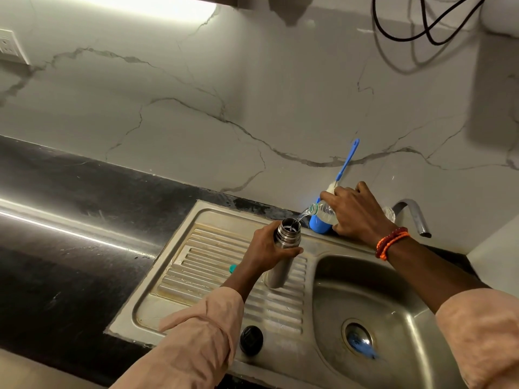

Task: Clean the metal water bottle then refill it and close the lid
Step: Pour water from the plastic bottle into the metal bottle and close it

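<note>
Metal water bottle gripped upright by left hand over sink drainboard. Just right, plastic bottle clasped tilted by right hand; water poured in. Black lid lies nearer, beside left sleeve.

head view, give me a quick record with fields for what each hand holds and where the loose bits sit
left hand: left hand grips the steel metal water bottle, mouth open
right hand: right hand tilts a clear plastic bottle, water streaming into the metal one
lid: black round cap lies on the steel sink's front rim
brush: blue-handled bottle brush stands in a blue cup
tap: curved metal tap, right
</note>
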